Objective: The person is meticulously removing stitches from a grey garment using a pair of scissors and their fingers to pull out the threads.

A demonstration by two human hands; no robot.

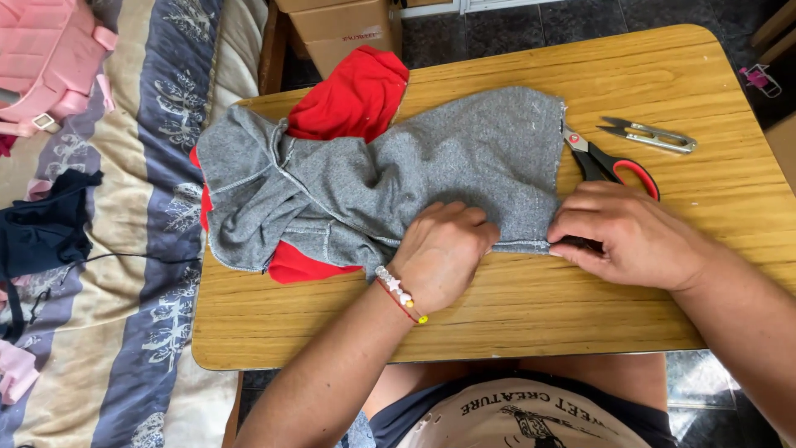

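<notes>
I'm sewing at home, in a bedroom: my small wooden table (pixel 497 323) stands right beside a bed with a flowered, striped cover (pixel 149 166), a pink backpack (pixel 46 62) and loose clothes (pixel 41 232) on it.

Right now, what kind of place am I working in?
Probably a bedroom used for home sewing: a bed with a patterned cover beside a small wooden table, where scissors and thread snips lie by the grey garment under both hands.

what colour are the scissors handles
Black with red, on the scissors, seen in the head view.
</notes>
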